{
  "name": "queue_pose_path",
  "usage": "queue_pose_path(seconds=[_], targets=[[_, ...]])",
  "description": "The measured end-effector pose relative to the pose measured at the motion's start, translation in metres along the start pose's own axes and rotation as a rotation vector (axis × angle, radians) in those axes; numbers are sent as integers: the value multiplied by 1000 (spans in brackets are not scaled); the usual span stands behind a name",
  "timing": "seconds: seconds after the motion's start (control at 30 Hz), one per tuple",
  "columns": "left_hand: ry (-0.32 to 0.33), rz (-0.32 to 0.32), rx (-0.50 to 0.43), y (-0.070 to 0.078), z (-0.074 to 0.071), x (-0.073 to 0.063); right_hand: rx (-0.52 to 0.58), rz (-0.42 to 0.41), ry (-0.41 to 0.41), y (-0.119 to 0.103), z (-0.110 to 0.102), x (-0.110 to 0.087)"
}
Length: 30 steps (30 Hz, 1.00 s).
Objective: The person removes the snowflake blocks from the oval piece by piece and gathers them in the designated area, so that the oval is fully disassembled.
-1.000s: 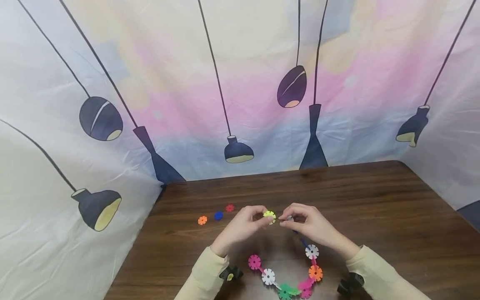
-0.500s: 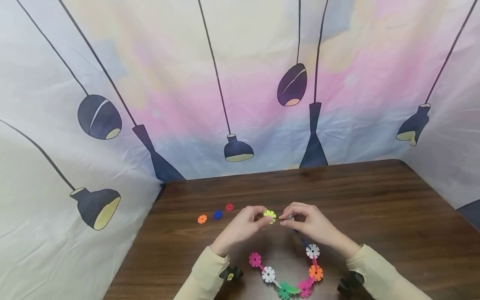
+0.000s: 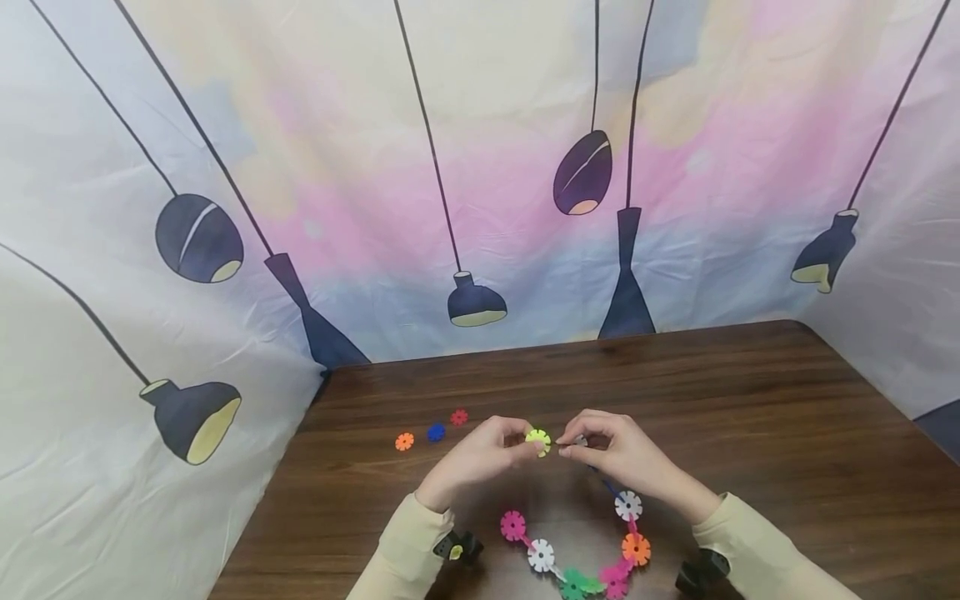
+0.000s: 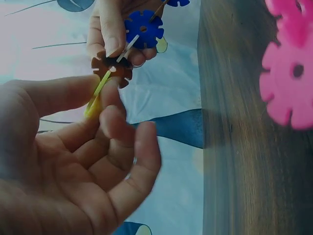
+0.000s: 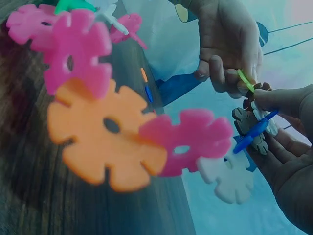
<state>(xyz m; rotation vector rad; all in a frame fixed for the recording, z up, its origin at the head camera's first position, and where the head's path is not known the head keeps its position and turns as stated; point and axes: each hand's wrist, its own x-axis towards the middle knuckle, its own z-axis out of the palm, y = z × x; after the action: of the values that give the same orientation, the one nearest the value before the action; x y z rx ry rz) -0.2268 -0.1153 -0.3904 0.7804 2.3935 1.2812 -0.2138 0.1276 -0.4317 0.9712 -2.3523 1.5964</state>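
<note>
My left hand (image 3: pixel 480 454) pinches a yellow notched snowflake disc (image 3: pixel 537 442) between thumb and fingers. Opposite it, my right hand (image 3: pixel 618 446) pinches a brown snowflake disc (image 4: pixel 101 66) at one end of a linked chain. In the left wrist view the yellow disc, seen nearly edge-on, meets the brown one; how deep their slots sit is hidden by fingers. A blue disc (image 4: pixel 144 29) follows near the right hand. From there the chain curves down through white (image 3: pixel 628 505), orange (image 3: pixel 637 549), pink (image 3: pixel 616 581) and green (image 3: pixel 574 585) discs to a pink end disc (image 3: pixel 513 525).
Three loose discs lie on the brown wooden table (image 3: pixel 720 375) left of the hands: orange (image 3: pixel 404 442), blue (image 3: pixel 436 432) and red (image 3: pixel 459 417). A curtain printed with lamps (image 3: pixel 480 208) hangs behind the table. Dark wrist cameras (image 3: pixel 702 571) sit below the sleeves.
Both hands dip slightly, keeping their pinches on the yellow and brown discs. The hanging chain shifts a little to the right. The loose discs stay in place.
</note>
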Motion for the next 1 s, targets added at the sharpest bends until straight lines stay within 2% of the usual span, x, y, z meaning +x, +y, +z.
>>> queue_pose_path(seconds=[0.17, 0.3, 0.4, 0.53, 0.73, 0.83, 1.0], targets=[[-33, -5, -13, -2, 1, 2, -11, -31, 16, 3, 0, -1], [-15, 29, -17, -1, 1, 3, -3, -24, 36, 2, 0, -1], [34, 78, 39, 1, 3, 3, 11, -39, 58, 2, -1, 0], [141, 134, 137, 7, 7, 1, 10, -86, 97, 1, 0, 1], [278, 154, 138, 15, 14, -2, -18, -132, 162, -3, 0, 4], [274, 148, 139, 15, 14, -2, -18, -139, 161, -4, 0, 4], [167, 128, 169, 13, 10, -4, -4, -140, 96, -3, 0, 2]])
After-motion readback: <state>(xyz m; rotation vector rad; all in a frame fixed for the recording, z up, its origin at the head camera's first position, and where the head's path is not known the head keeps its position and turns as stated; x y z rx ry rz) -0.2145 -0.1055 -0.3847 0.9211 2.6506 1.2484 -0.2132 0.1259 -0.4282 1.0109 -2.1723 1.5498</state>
